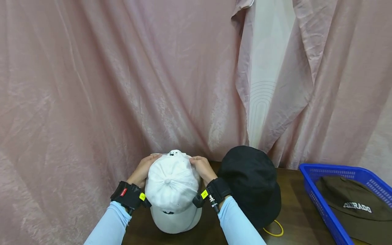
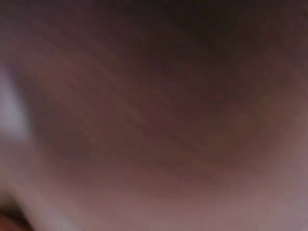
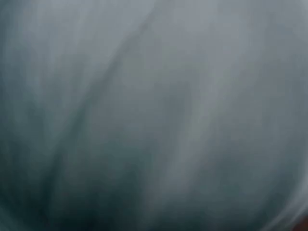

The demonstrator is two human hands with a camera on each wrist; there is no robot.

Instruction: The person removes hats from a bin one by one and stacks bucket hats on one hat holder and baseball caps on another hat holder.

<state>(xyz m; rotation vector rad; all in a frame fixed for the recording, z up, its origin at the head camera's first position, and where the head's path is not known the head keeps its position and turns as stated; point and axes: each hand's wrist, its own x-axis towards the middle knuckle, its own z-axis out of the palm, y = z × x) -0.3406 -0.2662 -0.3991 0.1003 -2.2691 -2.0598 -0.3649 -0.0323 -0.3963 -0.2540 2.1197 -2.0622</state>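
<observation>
Between both hands is a white baseball cap (image 1: 171,183), its brim facing the near side and its strap end at the far side. My left hand (image 1: 144,170) grips the far left edge of the cap, and my right hand (image 1: 202,168) pinches the far right edge. The fingers under the cap are hidden. Pale, blurred cloth of the white cap (image 3: 183,106) fills the right wrist view. In the left wrist view everything is a brownish blur, too unclear to make out.
A black hat (image 1: 248,183) is close to my right forearm, with a yellow loop (image 1: 277,231) beside it. Farther right, a blue plastic basket (image 1: 321,204) holds a dark brown cap (image 1: 352,200) with white lettering. Pink curtains (image 1: 183,85) hang behind the brown table (image 1: 291,204).
</observation>
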